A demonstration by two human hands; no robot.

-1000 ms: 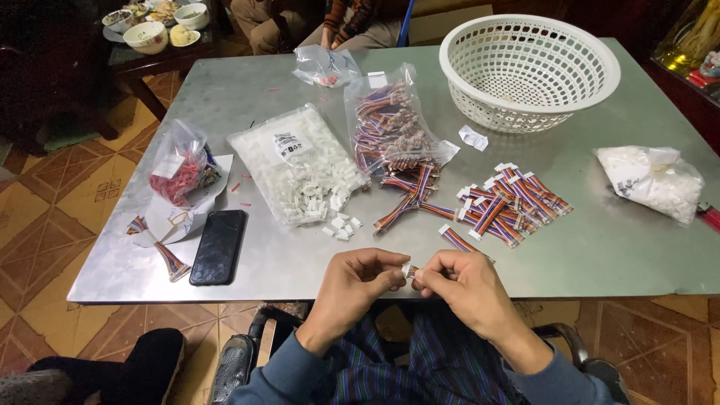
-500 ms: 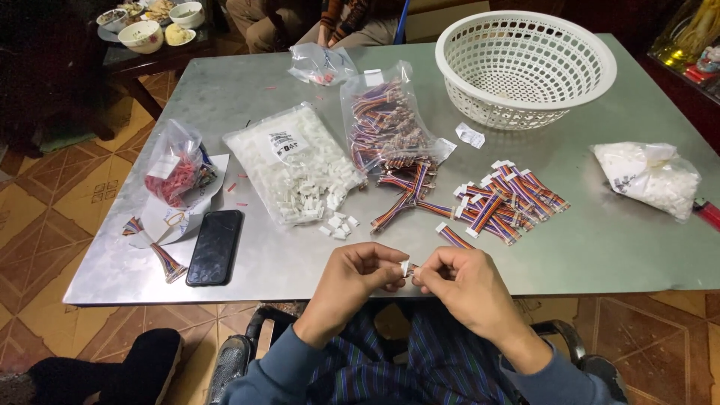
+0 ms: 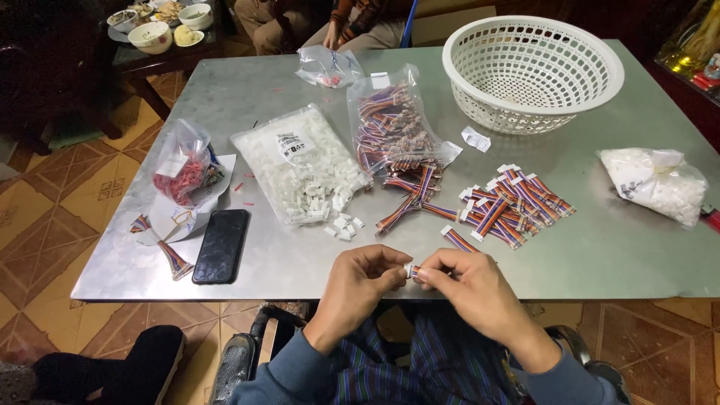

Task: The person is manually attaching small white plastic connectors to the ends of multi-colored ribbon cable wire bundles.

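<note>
While the metal table (image 3: 247, 97) carried a white basket (image 3: 534, 71) and a pile of striped ribbon cables (image 3: 511, 201), the left hand (image 3: 360, 281) and right hand (image 3: 466, 283) together pinched a small white connector (image 3: 410, 271) at the table's near edge.

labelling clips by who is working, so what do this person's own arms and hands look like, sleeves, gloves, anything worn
Both hands are bare: no gloves, rings or watch can be seen on the left hand or the right hand. Each forearm is covered to the wrist by a plain, long grey-blue fabric sleeve, the left sleeve and the right sleeve alike, with no markings visible. The cuffs sit loosely at the wrists.
</note>
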